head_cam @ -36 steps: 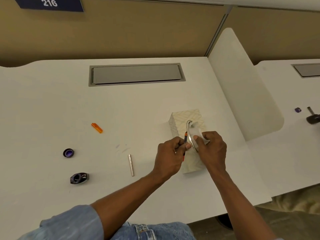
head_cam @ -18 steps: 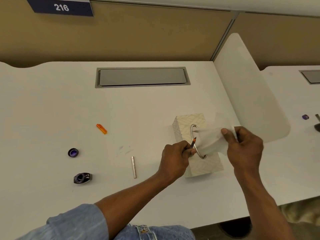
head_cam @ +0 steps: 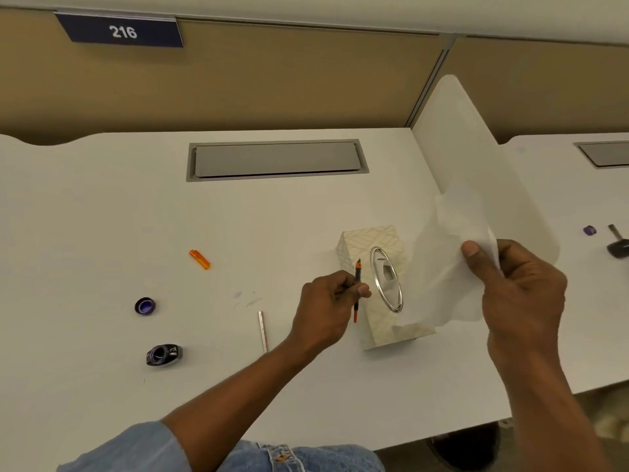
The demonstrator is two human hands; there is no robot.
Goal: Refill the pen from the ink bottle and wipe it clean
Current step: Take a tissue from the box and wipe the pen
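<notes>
My left hand (head_cam: 328, 304) pinches a thin black and orange pen part (head_cam: 357, 287), held upright with its nib up, just left of the tissue box (head_cam: 384, 321). My right hand (head_cam: 520, 294) pinches a white tissue (head_cam: 449, 260) that hangs free to the right of the box and above it. The open ink bottle (head_cam: 164, 354) lies at the near left of the desk, its purple-lined cap (head_cam: 145, 305) a little behind it. An orange pen piece (head_cam: 199, 259) lies further back. A slim silver pen barrel (head_cam: 262, 331) rests near my left forearm.
The white desk (head_cam: 102, 216) has a grey cable hatch (head_cam: 276, 160) at the back and faint ink smudges (head_cam: 243, 298) near the middle. A white divider panel (head_cam: 476, 158) stands on the right. Beyond it another desk holds a small purple cap (head_cam: 589, 230) and a dark object (head_cam: 617, 247).
My right hand has pulled the tissue out of the box opening and drawn it up and to the right, fully free. My left hand stays beside the box with the pen part.
</notes>
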